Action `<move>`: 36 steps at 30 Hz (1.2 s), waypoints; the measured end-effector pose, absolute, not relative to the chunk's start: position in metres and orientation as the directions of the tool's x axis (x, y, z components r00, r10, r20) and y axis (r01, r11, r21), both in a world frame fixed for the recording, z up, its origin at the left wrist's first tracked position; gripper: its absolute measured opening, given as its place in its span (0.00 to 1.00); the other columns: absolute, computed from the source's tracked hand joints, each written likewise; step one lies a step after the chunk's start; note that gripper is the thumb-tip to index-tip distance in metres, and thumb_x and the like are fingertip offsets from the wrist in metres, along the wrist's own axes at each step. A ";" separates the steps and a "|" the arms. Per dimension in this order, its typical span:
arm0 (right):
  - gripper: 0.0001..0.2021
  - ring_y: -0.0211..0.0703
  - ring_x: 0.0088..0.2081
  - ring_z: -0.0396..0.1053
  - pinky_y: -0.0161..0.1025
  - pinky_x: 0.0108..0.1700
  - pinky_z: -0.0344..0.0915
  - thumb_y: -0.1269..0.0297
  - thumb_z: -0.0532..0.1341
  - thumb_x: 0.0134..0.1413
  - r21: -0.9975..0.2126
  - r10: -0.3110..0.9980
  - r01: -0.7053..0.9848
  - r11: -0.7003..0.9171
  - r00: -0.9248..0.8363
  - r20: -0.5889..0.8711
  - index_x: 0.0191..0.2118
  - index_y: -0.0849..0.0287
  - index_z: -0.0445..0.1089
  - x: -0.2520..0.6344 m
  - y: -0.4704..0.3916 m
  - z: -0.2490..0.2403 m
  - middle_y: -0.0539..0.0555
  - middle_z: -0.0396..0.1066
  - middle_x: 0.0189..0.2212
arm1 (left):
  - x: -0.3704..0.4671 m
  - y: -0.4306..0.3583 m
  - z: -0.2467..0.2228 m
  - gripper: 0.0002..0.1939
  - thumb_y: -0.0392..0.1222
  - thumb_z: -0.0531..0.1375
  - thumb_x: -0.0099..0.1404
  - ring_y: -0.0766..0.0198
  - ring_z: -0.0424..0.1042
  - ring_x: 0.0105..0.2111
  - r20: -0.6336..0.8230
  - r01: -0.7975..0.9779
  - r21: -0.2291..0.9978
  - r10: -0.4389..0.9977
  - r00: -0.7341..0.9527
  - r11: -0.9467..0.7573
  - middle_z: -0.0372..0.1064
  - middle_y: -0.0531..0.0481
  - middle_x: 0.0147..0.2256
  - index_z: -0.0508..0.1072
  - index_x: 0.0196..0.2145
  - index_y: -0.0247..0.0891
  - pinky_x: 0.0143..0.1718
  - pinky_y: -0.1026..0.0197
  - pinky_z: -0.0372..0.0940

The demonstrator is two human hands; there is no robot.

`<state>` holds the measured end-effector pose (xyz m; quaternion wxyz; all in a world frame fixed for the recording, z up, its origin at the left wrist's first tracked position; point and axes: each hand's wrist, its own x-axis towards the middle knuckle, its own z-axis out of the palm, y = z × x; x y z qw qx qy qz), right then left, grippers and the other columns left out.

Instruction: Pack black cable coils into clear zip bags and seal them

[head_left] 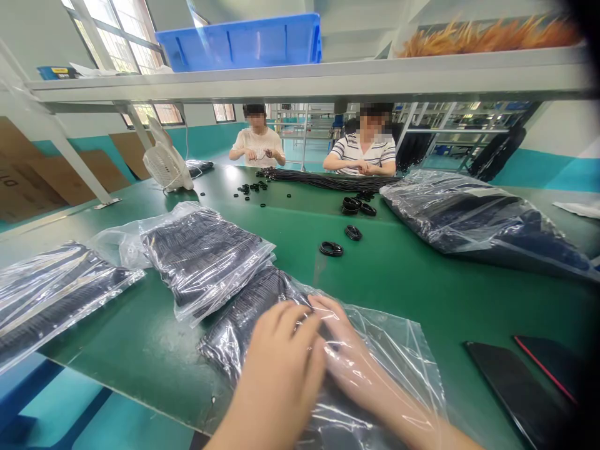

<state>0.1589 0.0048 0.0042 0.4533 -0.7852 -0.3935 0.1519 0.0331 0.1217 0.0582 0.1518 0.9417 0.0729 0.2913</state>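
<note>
Left hand [281,356] at plastic bag [244,306], table edge [119,389] near, room rightward

**Black and clear on a green table** [281,240]

The front plastic bag [398,337] is clear, streaked with white glare, over black contents [255,297] patterned in fine, close ridges. Black coils [331,249] and small black rings [255,186] dot the deep green surface. One black slab [555,359] has a thin red edge. Above, a bright blue bin [244,44] and orange-brown feathers [487,39] top a white shelf [281,84]. The fan [166,162] is cream. Opposite, one knit top [257,141] is plain cream; a collared shirt [363,153] is white with dark horizontal stripes. The wall [562,172] is pale above, teal below.
</note>
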 end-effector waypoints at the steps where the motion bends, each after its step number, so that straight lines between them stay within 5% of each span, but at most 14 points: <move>1: 0.25 0.49 0.72 0.54 0.49 0.73 0.58 0.49 0.53 0.72 -0.832 0.776 0.473 -0.289 0.625 0.086 0.70 0.41 0.58 0.159 0.003 0.005 0.50 0.47 0.73 | 0.027 0.134 0.052 0.19 0.40 0.53 0.74 0.46 0.67 0.60 0.505 0.161 0.254 0.273 0.819 -0.954 0.72 0.43 0.58 0.72 0.59 0.40 0.57 0.37 0.69; 6: 0.30 0.48 0.75 0.46 0.54 0.75 0.55 0.47 0.52 0.70 -0.771 0.787 0.474 -0.425 0.614 -0.057 0.74 0.37 0.49 0.154 0.002 0.013 0.45 0.38 0.75 | 0.006 0.167 0.020 0.26 0.49 0.55 0.74 0.43 0.54 0.71 0.403 0.291 0.058 0.290 0.868 -0.955 0.58 0.51 0.69 0.63 0.67 0.49 0.62 0.33 0.67; 10: 0.34 0.49 0.76 0.42 0.53 0.75 0.53 0.50 0.52 0.68 -0.696 0.812 0.566 -0.443 0.582 -0.043 0.76 0.44 0.46 0.151 0.007 0.015 0.49 0.39 0.75 | 0.003 0.166 0.023 0.27 0.48 0.56 0.73 0.44 0.55 0.70 0.408 0.246 0.103 0.267 0.873 -0.964 0.60 0.49 0.68 0.61 0.68 0.48 0.62 0.34 0.66; 14: 0.37 0.50 0.76 0.41 0.54 0.75 0.51 0.49 0.53 0.67 -0.644 0.820 0.620 -0.448 0.572 -0.020 0.77 0.45 0.42 0.153 0.008 0.009 0.50 0.38 0.75 | -0.017 0.164 0.036 0.07 0.36 0.58 0.71 0.56 0.69 0.55 0.585 0.138 0.341 0.324 0.744 -0.930 0.73 0.45 0.49 0.71 0.46 0.42 0.55 0.50 0.70; 17: 0.37 0.52 0.76 0.41 0.57 0.75 0.50 0.45 0.53 0.67 -0.639 0.811 0.623 -0.451 0.585 -0.001 0.77 0.44 0.41 0.154 0.008 0.005 0.50 0.38 0.75 | -0.050 0.168 0.038 0.07 0.30 0.59 0.67 0.61 0.70 0.44 0.665 0.070 0.304 0.264 0.699 -0.950 0.72 0.49 0.37 0.71 0.37 0.42 0.49 0.56 0.69; 24: 0.38 0.56 0.75 0.44 0.59 0.72 0.57 0.41 0.52 0.67 -0.657 0.832 0.597 -0.460 0.548 -0.085 0.77 0.40 0.39 0.159 0.004 0.017 0.48 0.34 0.76 | -0.092 0.177 0.037 0.16 0.33 0.62 0.64 0.58 0.72 0.54 0.587 0.019 0.043 0.041 0.809 -0.999 0.79 0.51 0.48 0.76 0.49 0.43 0.53 0.57 0.72; 31: 0.38 0.58 0.75 0.46 0.60 0.70 0.60 0.40 0.53 0.67 -0.648 0.843 0.610 -0.455 0.529 -0.094 0.76 0.37 0.39 0.163 -0.001 0.020 0.46 0.34 0.76 | -0.080 0.161 0.019 0.19 0.35 0.60 0.65 0.58 0.73 0.53 0.622 0.062 0.003 0.051 0.782 -0.998 0.80 0.53 0.48 0.75 0.53 0.41 0.57 0.56 0.68; 36: 0.37 0.55 0.75 0.45 0.60 0.72 0.58 0.41 0.52 0.68 -0.605 0.847 0.651 -0.459 0.526 -0.077 0.76 0.35 0.35 0.162 -0.004 0.012 0.44 0.33 0.76 | -0.077 0.142 -0.012 0.20 0.27 0.59 0.64 0.61 0.74 0.51 0.731 0.158 0.099 0.179 0.659 -0.982 0.81 0.55 0.43 0.78 0.49 0.43 0.64 0.55 0.62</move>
